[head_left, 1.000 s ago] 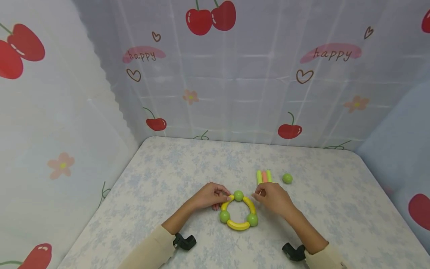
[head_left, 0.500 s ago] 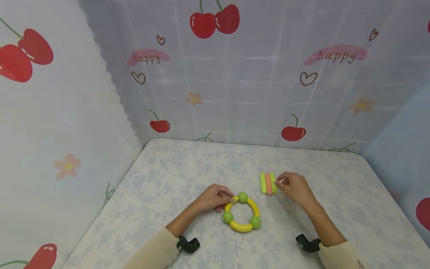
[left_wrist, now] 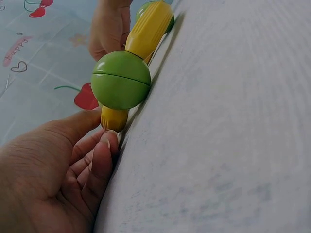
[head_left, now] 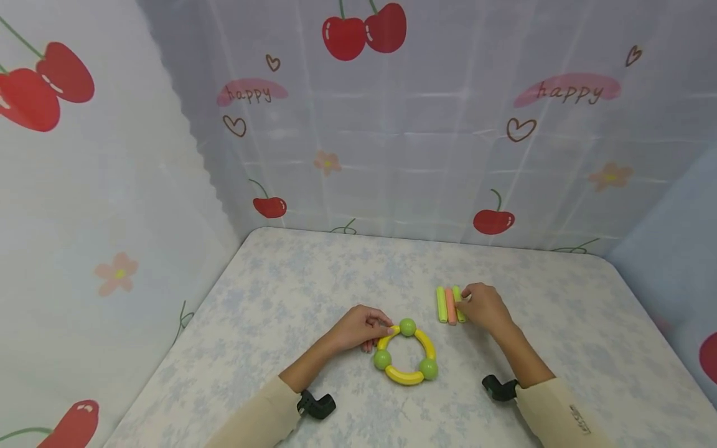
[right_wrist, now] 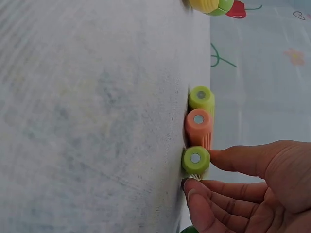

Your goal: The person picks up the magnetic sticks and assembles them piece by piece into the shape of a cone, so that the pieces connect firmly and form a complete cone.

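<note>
A ring of yellow curved rods (head_left: 404, 377) and green balls (head_left: 407, 327) lies on the table. My left hand (head_left: 358, 328) pinches the ring's upper-left yellow rod (left_wrist: 114, 119) between thumb and fingers. Right of the ring, three straight magnetic rods lie side by side: a yellow-green rod (head_left: 442, 305), an orange rod (head_left: 450, 306) and another yellow-green rod (right_wrist: 196, 160). That rightmost rod is between the thumb and fingers of my right hand (head_left: 485, 307), which pinches it. Metal discs show in the rods' ends in the right wrist view.
A loose green ball (right_wrist: 189, 229) peeks out beyond the right fingers in the right wrist view; the right hand hides it in the head view. The pale patterned table (head_left: 313, 274) meets a cherry-print curtain (head_left: 381, 186) at its back edge.
My right hand has left the ring's side and moved right, to the rightmost yellow-green rod, which it now pinches. My left hand stays on the ring.
</note>
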Tool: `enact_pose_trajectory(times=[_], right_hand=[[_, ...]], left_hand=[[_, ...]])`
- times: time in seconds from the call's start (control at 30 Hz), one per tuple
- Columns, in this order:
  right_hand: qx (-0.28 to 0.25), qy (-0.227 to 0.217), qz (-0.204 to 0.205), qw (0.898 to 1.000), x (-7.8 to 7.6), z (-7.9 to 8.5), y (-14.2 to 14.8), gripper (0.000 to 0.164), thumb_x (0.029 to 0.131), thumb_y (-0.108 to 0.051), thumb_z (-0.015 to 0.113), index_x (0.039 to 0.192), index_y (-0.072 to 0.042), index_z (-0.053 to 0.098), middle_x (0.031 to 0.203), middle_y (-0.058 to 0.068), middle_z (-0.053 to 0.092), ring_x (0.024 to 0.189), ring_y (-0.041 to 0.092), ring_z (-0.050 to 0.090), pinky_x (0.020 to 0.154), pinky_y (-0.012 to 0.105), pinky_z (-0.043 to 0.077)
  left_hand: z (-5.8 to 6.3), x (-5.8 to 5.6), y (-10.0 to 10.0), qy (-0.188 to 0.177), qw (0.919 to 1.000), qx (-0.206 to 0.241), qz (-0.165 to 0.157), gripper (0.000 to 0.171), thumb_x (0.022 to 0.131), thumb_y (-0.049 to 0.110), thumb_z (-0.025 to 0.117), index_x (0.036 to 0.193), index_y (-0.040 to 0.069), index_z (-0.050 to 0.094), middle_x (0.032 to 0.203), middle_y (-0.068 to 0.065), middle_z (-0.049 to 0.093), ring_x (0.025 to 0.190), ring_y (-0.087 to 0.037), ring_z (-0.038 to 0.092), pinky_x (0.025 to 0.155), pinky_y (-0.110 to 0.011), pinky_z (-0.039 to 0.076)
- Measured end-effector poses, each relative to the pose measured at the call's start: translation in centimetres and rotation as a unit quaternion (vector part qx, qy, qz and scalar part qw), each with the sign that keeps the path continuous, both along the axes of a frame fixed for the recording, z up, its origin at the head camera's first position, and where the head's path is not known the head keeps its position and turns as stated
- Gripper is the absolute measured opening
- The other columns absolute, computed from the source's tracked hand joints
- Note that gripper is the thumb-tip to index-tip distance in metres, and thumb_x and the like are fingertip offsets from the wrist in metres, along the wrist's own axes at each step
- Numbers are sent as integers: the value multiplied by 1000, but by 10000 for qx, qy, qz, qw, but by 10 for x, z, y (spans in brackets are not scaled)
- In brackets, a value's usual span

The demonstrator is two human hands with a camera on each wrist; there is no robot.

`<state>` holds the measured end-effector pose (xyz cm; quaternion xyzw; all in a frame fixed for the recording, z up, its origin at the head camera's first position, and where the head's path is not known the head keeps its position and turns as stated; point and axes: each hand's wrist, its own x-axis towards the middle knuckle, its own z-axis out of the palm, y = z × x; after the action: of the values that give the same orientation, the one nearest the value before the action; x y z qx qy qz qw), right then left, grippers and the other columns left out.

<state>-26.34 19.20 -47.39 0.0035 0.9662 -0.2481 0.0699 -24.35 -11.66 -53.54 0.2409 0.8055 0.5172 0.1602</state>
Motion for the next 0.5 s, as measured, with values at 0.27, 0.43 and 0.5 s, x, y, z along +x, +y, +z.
enact_pose_trajectory(times=[0.27,0.43,0.5], right_hand=[[-15,-74,81,9999,-5,-6,3,43,94,-18,72,118,16,62,102,23,67,73,23,58,57,31,49],[-192,-329,-119,9992,-7,-8,1,33,92,-19,74,103,9,63,83,13,61,69,22,56,53,29,46],[-249,-381,-198,9988,-8,-10,1,30,91,-20,74,99,6,62,79,11,58,67,21,55,53,28,45]], left_hand=[[0,0,0,-17,10000,-18,12,21,96,33,73,109,17,76,63,-3,66,44,-17,57,43,-33,52],[1,1,1,-74,9999,-20,80,19,96,31,74,108,17,77,64,-5,66,44,-18,57,43,-30,51],[1,1,1,-79,9999,-8,89,19,96,31,74,108,16,77,64,-6,66,44,-18,57,42,-29,50]])
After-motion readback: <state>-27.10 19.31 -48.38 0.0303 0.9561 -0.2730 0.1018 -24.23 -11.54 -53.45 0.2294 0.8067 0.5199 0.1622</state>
